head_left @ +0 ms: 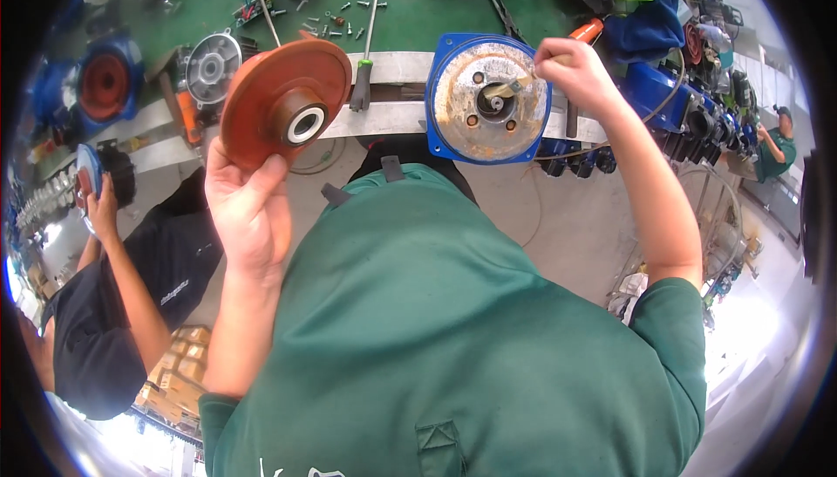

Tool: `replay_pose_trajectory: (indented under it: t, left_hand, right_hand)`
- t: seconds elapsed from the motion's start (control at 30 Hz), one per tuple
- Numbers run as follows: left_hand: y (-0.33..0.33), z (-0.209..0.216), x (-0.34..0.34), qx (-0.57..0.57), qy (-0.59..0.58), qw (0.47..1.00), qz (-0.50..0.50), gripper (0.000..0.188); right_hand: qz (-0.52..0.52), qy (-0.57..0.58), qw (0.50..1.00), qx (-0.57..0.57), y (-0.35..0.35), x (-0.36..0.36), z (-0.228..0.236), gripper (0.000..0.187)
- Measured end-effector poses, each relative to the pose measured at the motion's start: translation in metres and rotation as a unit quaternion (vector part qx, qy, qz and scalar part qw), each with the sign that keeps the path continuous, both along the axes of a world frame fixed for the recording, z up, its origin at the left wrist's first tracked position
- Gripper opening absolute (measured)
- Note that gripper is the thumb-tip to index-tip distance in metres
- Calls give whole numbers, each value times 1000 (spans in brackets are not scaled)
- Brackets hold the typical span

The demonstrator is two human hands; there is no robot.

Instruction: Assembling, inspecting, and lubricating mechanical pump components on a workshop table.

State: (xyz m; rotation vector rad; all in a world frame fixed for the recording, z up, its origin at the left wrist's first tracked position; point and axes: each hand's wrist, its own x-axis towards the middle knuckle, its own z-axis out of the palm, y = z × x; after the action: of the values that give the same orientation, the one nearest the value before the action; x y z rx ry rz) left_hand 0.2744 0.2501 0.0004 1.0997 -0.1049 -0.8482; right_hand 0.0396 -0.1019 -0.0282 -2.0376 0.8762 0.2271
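Raised at the left, a rust-red pump impeller (253,102) with a white ring in its hub is gripped by my left hand (253,198), thumb in front of the rim. My right hand (580,76) is closed around the handle of a small flat brush (504,90). The brush's tip is over the centre of a round, rust-stained metal face on a blue pump housing (443,132), beside the shaft stub. Whether the tip touches the metal I cannot tell. The housing stands at the near edge of the bench, its face toward me.
On the green bench (418,6) lie a green-and-black screwdriver (363,85), loose screws, pliers (503,19) and an orange-handled tool (588,30). A grey metal cover (213,69) and a hammer (181,106) are at left. A co-worker (113,320) holds a blue part nearby.
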Motion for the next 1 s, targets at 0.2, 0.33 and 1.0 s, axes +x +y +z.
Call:
replay_pose_trajectory:
  t: [0.2, 0.33, 1.0]
  left_hand:
    - [-1, -4, 4, -14, 2, 1000, -6, 51]
    - [-4, -3, 7, -16, 5, 1000, -15, 49]
    - [11, 6, 17, -33, -13, 999, 24, 51]
  right_hand:
    - [-47, -81, 992, -86, 57, -50, 9, 10]
    - [-2, -160, 967, -197, 104, -52, 13, 10]
    - [-272, -252, 928, 18, 20, 7, 79, 8]
